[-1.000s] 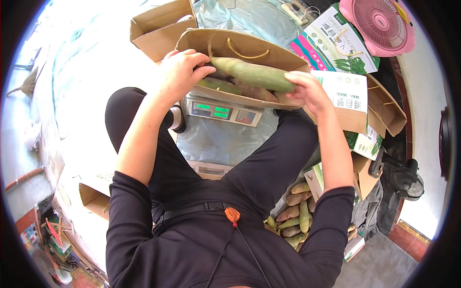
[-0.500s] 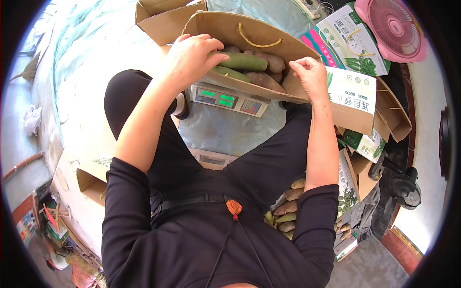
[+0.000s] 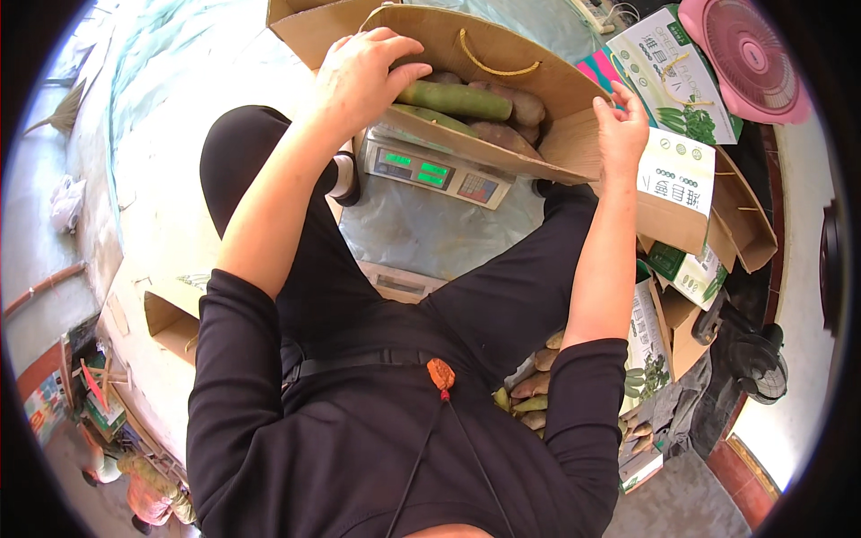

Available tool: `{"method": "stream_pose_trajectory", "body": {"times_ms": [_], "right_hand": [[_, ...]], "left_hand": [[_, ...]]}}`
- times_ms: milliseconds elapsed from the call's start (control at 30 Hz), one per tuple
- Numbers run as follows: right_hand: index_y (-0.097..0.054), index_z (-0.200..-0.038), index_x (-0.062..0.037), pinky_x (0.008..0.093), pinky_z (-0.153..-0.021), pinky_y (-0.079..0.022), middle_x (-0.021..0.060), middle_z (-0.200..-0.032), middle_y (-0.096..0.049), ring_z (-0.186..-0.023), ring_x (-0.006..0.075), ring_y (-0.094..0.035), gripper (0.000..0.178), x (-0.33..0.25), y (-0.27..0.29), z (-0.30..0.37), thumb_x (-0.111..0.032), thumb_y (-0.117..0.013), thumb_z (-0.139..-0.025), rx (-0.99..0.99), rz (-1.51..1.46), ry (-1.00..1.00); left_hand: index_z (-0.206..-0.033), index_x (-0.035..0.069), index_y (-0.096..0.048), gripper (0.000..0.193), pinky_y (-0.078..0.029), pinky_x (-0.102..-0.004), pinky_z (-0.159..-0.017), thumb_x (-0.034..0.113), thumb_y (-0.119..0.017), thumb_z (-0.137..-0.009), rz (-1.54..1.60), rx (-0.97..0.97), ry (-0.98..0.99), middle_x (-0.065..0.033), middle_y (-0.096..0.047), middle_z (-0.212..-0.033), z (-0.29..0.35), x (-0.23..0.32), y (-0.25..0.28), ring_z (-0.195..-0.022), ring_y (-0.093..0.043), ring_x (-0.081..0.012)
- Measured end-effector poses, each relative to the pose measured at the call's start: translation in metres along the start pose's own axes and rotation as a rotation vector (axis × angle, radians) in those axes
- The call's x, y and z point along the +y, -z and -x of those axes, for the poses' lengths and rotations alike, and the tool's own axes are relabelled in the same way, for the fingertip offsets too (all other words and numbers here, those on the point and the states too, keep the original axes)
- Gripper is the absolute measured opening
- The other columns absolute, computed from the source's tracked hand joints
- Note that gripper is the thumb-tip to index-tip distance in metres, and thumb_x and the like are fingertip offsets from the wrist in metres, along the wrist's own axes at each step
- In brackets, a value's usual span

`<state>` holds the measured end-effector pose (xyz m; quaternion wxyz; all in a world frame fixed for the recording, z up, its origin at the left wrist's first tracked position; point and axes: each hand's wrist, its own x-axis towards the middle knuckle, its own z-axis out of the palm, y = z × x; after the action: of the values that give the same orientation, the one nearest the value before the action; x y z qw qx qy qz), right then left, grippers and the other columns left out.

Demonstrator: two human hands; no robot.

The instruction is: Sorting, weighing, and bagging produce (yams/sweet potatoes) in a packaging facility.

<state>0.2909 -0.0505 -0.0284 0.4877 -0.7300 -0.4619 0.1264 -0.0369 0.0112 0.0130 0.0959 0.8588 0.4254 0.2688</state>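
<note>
A brown cardboard box (image 3: 574, 139) lies before me, its top open, with a yellow cord handle (image 3: 495, 63). Inside it are a long green radish (image 3: 462, 100), part of another green one, and several brownish, potato-like tubers (image 3: 507, 139). The box rests on a digital scale (image 3: 437, 170) with green lit displays. At the box's left end is my left hand (image 3: 366, 76), fingers curved and thumb apart, beside the green radish's end. My right hand (image 3: 623, 133) pinches the box's upper right corner between thumb and fingers.
Behind is another open carton (image 3: 300, 27). Printed cartons (image 3: 677, 175), a pink fan (image 3: 749, 54) and a black fan (image 3: 758, 363) stand at the right. More tubers and radishes (image 3: 529, 394) lie by my right hip. A small carton (image 3: 170, 318) sits at the left.
My right hand has moved rightward to the box's corner, and the right end looks spread wider. My left hand has shifted slightly away from me along the left end. The whole view has shifted a little.
</note>
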Motion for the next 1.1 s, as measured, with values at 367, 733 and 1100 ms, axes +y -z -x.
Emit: {"method": "stream_pose_trajectory", "body": {"times_ms": [367,733,1100], "right_hand": [[-0.06,-0.112,0.0002,0.0283,-0.085,-0.046,0.0113,-0.103,-0.061,-0.094,0.0163,-0.058,0.038,0.025,0.021,-0.014,-0.01,-0.072,-0.077,0.085,-0.114,-0.158],[-0.06,-0.112,0.0012,0.0318,-0.081,-0.046,0.0149,-0.099,-0.064,-0.088,0.0218,-0.061,0.056,0.053,0.031,-0.014,-0.033,-0.074,-0.071,-0.215,0.203,-0.34],[-0.062,-0.093,0.0033,0.0423,-0.079,-0.046,0.0236,-0.093,-0.064,-0.089,0.0378,-0.061,0.048,0.039,0.032,-0.011,-0.04,-0.064,-0.072,-0.427,0.544,-0.29]], "left_hand": [[-0.103,0.008,-0.065,0.028,-0.047,-0.0383,-0.082,0.027,-0.062,-0.083,0.033,-0.031,0.061,-0.0099,-0.063,-0.099,-0.004,0.011,0.003,-0.092,-0.059,-0.0308],[-0.111,0.01,-0.061,0.032,-0.045,-0.038,-0.085,0.026,-0.064,-0.083,0.033,0.082,0.025,-0.009,-0.062,-0.101,-0.004,0.007,-0.001,-0.097,-0.058,-0.0303],[-0.121,0.006,-0.056,0.033,-0.046,-0.0251,-0.084,0.019,-0.059,-0.09,0.621,0.202,0.342,-0.0059,-0.064,-0.104,-0.017,0.007,0.034,-0.097,-0.058,-0.0111]]}}
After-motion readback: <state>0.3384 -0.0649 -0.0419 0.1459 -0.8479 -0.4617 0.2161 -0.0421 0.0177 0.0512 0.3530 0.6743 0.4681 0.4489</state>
